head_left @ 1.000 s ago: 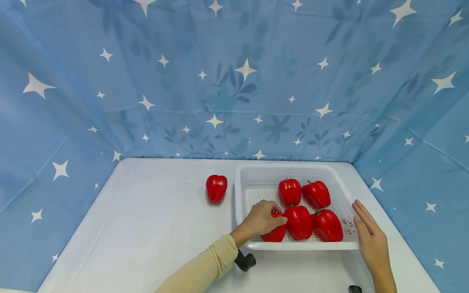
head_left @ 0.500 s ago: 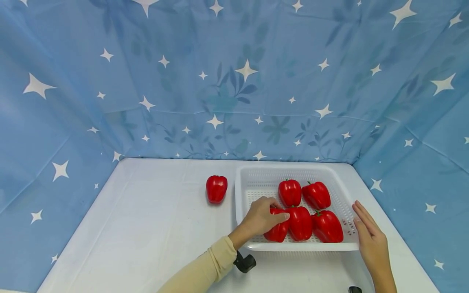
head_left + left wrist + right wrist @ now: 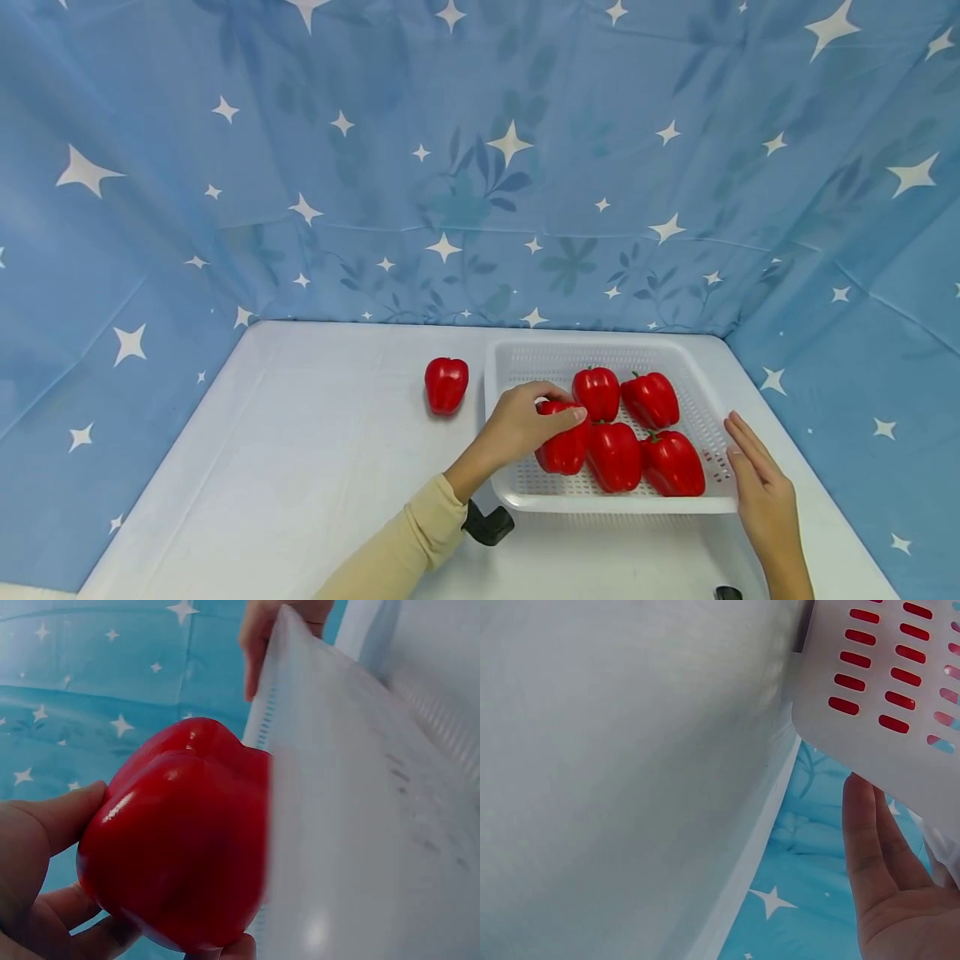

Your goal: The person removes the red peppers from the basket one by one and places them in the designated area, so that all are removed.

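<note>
My left hand (image 3: 517, 429) holds a red bell pepper (image 3: 564, 450) between thumb and fingers, over the left part of a white perforated basket (image 3: 615, 504). The left wrist view shows this pepper (image 3: 176, 847) close up, partly covered by the basket wall (image 3: 322, 825). Beside it in the basket lie several more red bell peppers (image 3: 615, 457), in two rows. My right hand (image 3: 768, 500) rests against the basket's right side, and its straight fingers (image 3: 866, 840) touch the rim from outside in the right wrist view.
One more red bell pepper (image 3: 446, 385) stands on the white table (image 3: 300, 467), left of the basket. A blue star-patterned curtain (image 3: 480, 167) surrounds the table at the back and sides. Below my left wrist, a black wrist mount (image 3: 489, 527) sticks out.
My left hand has lifted its bell pepper, moving it up and slightly left, apart from the neighbouring one. The right hand and the basket have stayed in place.
</note>
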`<state>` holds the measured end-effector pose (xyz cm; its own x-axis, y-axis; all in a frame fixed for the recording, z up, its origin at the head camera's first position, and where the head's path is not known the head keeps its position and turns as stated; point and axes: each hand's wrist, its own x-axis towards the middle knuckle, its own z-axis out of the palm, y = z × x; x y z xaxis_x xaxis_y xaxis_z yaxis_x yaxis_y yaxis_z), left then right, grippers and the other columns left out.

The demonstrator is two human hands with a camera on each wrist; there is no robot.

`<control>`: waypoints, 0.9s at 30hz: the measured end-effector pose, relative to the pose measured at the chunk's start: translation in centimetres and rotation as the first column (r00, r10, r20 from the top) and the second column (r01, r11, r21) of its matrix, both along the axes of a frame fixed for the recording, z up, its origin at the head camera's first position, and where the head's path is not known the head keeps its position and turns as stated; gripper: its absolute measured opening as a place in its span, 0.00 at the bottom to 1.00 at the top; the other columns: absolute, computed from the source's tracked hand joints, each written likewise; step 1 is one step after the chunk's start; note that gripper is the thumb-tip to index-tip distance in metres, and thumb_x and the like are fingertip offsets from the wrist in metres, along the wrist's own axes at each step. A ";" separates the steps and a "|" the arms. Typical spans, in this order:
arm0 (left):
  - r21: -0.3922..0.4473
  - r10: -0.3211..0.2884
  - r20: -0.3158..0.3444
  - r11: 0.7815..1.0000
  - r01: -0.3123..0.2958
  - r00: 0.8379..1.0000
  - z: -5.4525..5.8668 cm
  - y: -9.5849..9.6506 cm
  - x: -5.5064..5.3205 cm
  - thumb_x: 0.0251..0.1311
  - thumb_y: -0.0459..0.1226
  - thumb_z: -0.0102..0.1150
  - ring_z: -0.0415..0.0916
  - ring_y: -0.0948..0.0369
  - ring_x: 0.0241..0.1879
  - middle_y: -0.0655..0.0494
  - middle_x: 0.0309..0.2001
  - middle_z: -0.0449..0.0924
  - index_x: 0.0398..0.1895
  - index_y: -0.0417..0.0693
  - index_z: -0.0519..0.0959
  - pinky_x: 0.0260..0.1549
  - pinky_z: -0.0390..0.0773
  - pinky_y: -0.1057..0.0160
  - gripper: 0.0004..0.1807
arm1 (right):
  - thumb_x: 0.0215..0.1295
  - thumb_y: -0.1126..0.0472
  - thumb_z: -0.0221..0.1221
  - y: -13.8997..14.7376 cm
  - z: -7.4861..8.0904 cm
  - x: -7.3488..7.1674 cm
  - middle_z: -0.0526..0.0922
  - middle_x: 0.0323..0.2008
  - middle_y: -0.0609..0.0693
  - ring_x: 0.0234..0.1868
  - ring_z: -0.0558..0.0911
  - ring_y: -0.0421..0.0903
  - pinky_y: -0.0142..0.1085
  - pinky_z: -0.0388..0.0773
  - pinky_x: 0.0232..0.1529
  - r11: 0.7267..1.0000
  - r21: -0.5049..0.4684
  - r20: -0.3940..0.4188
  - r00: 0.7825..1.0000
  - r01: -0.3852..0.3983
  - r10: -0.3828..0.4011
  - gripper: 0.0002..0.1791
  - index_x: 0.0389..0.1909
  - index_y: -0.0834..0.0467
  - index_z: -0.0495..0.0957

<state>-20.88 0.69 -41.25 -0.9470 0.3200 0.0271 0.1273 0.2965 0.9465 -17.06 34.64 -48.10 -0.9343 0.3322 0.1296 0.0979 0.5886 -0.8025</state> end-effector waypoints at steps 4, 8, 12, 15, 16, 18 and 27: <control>0.033 -0.003 0.003 0.999 0.003 1.000 0.9 -0.9 0.1 0.68 0.46 0.71 0.82 0.60 0.41 0.59 0.47 0.86 0.56 0.49 0.86 0.38 0.89 0.60 0.18 | 0.87 0.46 0.43 0.1 0.0 0.0 0.57 0.83 0.43 0.83 0.53 0.40 0.56 0.65 0.68 1.000 0.005 -0.005 1.000 -0.006 0.006 0.29 0.83 0.47 0.63; 0.049 0.003 0.006 0.999 -0.004 1.000 1.5 -1.8 0.3 0.69 0.46 0.71 0.83 0.59 0.41 0.60 0.46 0.86 0.56 0.50 0.87 0.38 0.89 0.59 0.17 | 0.87 0.46 0.43 0.1 -0.1 0.0 0.57 0.83 0.41 0.83 0.53 0.40 0.55 0.66 0.67 1.000 0.004 -0.003 1.000 -0.010 0.010 0.30 0.84 0.47 0.63; 0.052 0.026 -0.003 0.998 -0.026 1.000 2.0 -2.6 0.5 0.69 0.47 0.71 0.83 0.57 0.41 0.60 0.45 0.86 0.56 0.52 0.87 0.39 0.88 0.58 0.17 | 0.87 0.46 0.43 0.1 -0.1 -0.1 0.57 0.83 0.41 0.83 0.54 0.40 0.53 0.65 0.68 1.000 0.001 -0.005 1.000 -0.012 0.012 0.29 0.84 0.47 0.63; 0.057 0.041 -0.014 0.998 -0.040 0.999 2.2 -3.3 0.7 0.69 0.47 0.70 0.83 0.57 0.42 0.60 0.45 0.86 0.58 0.52 0.87 0.39 0.88 0.58 0.18 | 0.87 0.46 0.43 0.1 -0.1 -0.1 0.57 0.83 0.42 0.83 0.54 0.38 0.50 0.65 0.70 1.000 0.001 -0.015 1.000 -0.010 0.011 0.29 0.83 0.47 0.63; 0.063 0.045 -0.014 0.997 -0.044 0.999 2.3 -3.5 0.7 0.69 0.47 0.70 0.83 0.56 0.42 0.59 0.45 0.86 0.58 0.52 0.87 0.40 0.88 0.58 0.18 | 0.87 0.46 0.43 0.1 0.0 -0.1 0.57 0.83 0.41 0.83 0.54 0.38 0.48 0.65 0.70 1.000 0.004 -0.019 1.000 -0.011 0.011 0.29 0.83 0.47 0.64; 0.072 0.060 -0.010 0.996 -0.059 0.998 2.3 -4.0 0.9 0.69 0.48 0.70 0.83 0.56 0.43 0.59 0.45 0.86 0.57 0.52 0.87 0.40 0.88 0.57 0.18 | 0.87 0.46 0.43 0.1 0.0 -0.1 0.58 0.83 0.41 0.83 0.54 0.38 0.41 0.64 0.70 1.000 0.009 -0.028 1.000 -0.012 0.012 0.29 0.83 0.47 0.64; 0.107 0.153 0.009 0.982 -0.153 0.988 2.3 -6.2 1.5 0.68 0.50 0.71 0.83 0.53 0.45 0.55 0.47 0.86 0.57 0.55 0.87 0.41 0.88 0.55 0.19 | 0.87 0.47 0.44 0.1 -0.1 0.0 0.58 0.83 0.42 0.82 0.55 0.36 0.28 0.63 0.66 1.000 0.013 -0.043 0.999 -0.022 0.023 0.29 0.83 0.48 0.64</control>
